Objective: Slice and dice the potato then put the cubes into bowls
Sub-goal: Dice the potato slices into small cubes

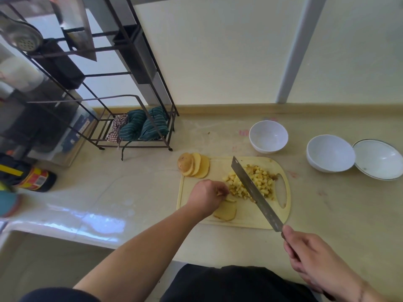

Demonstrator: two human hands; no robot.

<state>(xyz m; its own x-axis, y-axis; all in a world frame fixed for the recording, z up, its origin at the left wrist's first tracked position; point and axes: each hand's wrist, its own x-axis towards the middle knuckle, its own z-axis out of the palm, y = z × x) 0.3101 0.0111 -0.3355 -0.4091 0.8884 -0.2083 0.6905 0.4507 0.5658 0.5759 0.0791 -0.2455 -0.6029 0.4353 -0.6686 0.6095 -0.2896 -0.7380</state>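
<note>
Head camera looked down on the counter (pixel 139 192), where a dark bottle with a red and yellow label (pixel 36 178) lay at the far left and a wire rack (pixel 135 127) held striped green cloths (pixel 144 125) further in. Just off the cutting board's (pixel 242 216) back left corner, a fan of round potato slices (pixel 194 167) leaned together. My left hand (pixel 207 197) sat on the board with fingers curled, pinching a small bit of potato, and a few flat slices (pixel 225 212) lay under and just beside it. The heap of potato cubes (pixel 255 182) lay mid-board. My right hand (pixel 314 256) gripped the knife (pixel 255 192) by its handle, the blade slanting across the cubes. Behind the board stood a white bowl (pixel 268 136); to the right, a second bowl (pixel 330 153) touched a dark-rimmed third bowl (pixel 377 159).
</note>
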